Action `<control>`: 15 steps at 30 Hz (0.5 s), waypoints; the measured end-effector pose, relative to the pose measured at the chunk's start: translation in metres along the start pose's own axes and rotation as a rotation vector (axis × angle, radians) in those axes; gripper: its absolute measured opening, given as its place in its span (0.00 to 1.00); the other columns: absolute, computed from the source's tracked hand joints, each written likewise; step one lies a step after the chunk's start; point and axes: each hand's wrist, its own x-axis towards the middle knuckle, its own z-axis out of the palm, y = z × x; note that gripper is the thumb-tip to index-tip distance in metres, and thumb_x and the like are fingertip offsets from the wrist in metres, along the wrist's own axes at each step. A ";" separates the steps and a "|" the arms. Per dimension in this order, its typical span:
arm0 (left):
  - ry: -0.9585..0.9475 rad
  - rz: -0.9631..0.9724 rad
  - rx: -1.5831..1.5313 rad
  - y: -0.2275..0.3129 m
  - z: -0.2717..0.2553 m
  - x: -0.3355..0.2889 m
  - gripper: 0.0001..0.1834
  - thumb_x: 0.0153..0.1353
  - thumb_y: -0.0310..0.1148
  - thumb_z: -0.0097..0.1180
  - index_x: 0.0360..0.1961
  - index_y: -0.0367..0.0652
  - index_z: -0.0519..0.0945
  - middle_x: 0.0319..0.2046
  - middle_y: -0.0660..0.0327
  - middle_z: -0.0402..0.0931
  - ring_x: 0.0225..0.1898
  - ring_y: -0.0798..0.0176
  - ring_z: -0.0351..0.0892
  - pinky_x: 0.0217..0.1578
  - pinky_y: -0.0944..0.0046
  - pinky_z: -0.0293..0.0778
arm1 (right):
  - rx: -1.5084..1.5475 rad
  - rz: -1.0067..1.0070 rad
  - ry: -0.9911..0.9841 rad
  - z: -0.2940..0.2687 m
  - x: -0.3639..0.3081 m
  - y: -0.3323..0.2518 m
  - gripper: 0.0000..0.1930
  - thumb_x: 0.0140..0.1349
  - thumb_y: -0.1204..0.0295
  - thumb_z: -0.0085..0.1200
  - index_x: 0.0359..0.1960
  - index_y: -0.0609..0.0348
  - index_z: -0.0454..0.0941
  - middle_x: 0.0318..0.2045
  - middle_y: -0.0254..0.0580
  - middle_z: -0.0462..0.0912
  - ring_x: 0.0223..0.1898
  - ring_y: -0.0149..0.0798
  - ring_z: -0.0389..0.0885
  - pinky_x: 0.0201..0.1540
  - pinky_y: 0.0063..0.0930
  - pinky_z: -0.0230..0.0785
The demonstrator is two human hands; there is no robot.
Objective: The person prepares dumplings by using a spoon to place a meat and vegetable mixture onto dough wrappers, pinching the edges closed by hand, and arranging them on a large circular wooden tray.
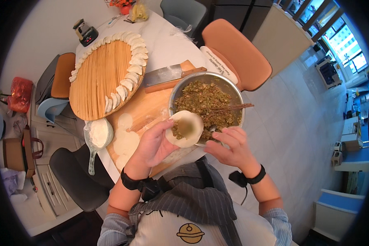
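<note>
My left hand [153, 143] holds a round, pale dumpling wrapper [196, 122] by its edge, thumb on top. Some chopped green-brown filling shows on the wrapper's left part, and its middle looks greenish. Close to its right, my right hand [232, 146] is closed with bent fingers on what looks like a metal spoon [212, 129], mostly hidden by the fingers. Both hands are at the near rim of a big steel bowl [240, 92]. Inside it lies chopped meat-and-vegetable filling [201, 95], with brown chopsticks [231, 107] resting across to the right rim.
Left of the bowl, floured wrappers [125, 143] lie on a wooden board [151, 106]. A cleaver [163, 75] rests behind. A round wooden tray [100, 78] carries shaped dumplings [136, 60] along its edge. A flour cup [98, 133] stands at the table's left edge; an orange chair [238, 53] stands beyond.
</note>
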 end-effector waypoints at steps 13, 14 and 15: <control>-0.099 0.168 0.648 0.010 0.034 -0.034 0.24 0.61 0.29 0.51 0.58 0.37 0.63 0.50 0.58 0.69 0.52 0.67 0.69 0.55 0.65 0.67 | 0.531 0.216 0.091 -0.006 0.086 -0.022 0.10 0.42 0.76 0.64 0.27 0.54 0.77 0.40 0.39 0.72 0.45 0.43 0.66 0.48 0.34 0.59; -0.120 0.225 0.790 0.010 0.033 -0.035 0.24 0.60 0.28 0.53 0.58 0.39 0.64 0.49 0.60 0.70 0.52 0.69 0.69 0.54 0.67 0.67 | 0.566 0.253 0.090 -0.003 0.087 -0.024 0.09 0.43 0.76 0.63 0.28 0.54 0.77 0.40 0.39 0.72 0.45 0.43 0.66 0.48 0.34 0.59; -0.090 0.213 0.796 0.010 0.034 -0.035 0.23 0.60 0.29 0.53 0.57 0.38 0.66 0.49 0.60 0.70 0.52 0.69 0.68 0.54 0.68 0.65 | 0.601 0.292 0.089 -0.001 0.087 -0.026 0.09 0.43 0.76 0.63 0.28 0.55 0.77 0.40 0.39 0.72 0.45 0.43 0.66 0.48 0.34 0.59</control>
